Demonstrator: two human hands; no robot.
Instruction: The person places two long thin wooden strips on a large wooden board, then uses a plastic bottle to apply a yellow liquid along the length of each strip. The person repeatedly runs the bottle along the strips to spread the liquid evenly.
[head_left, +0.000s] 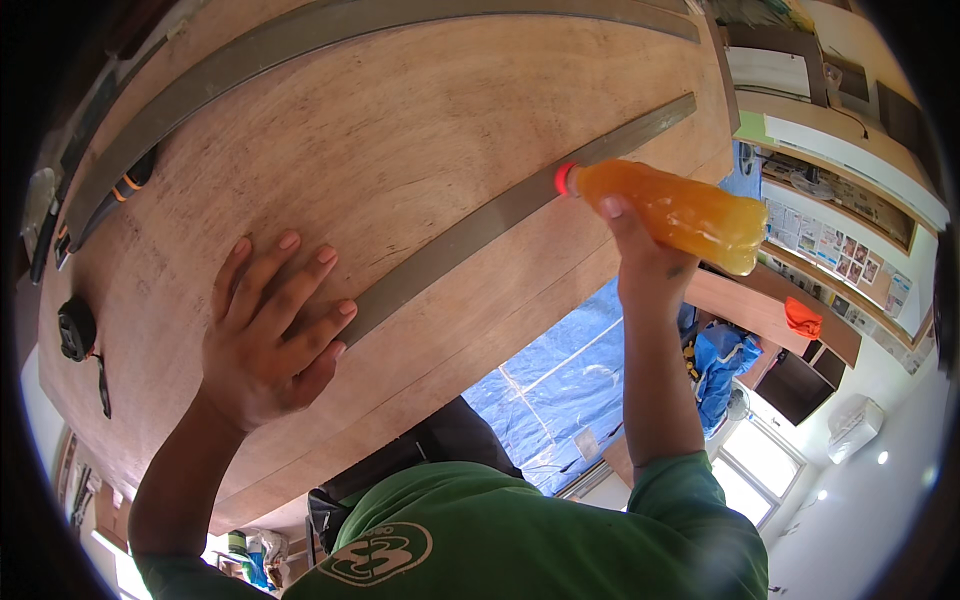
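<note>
My right hand (651, 259) grips a clear plastic bottle (671, 210) of yellow-orange liquid, most likely glue. The bottle is tilted, its red cap (564, 179) over a long grey-brown strip (480, 232) that lies on a plywood sheet (300, 165). Whether the cap touches the strip cannot be told. My left hand (277, 330) rests palm down with fingers spread at the strip's near left end, its thumb and index finger at the strip's edge. Nothing is held in it.
Another long strip (225, 71) curves along the far side of the plywood. A black and orange cutter (124, 187) lies partly under it. A black tape measure (77, 328) sits at the left. Blue tarpaulin (570, 375) covers the floor at the right, near cabinet panels and a blue bag (720, 367).
</note>
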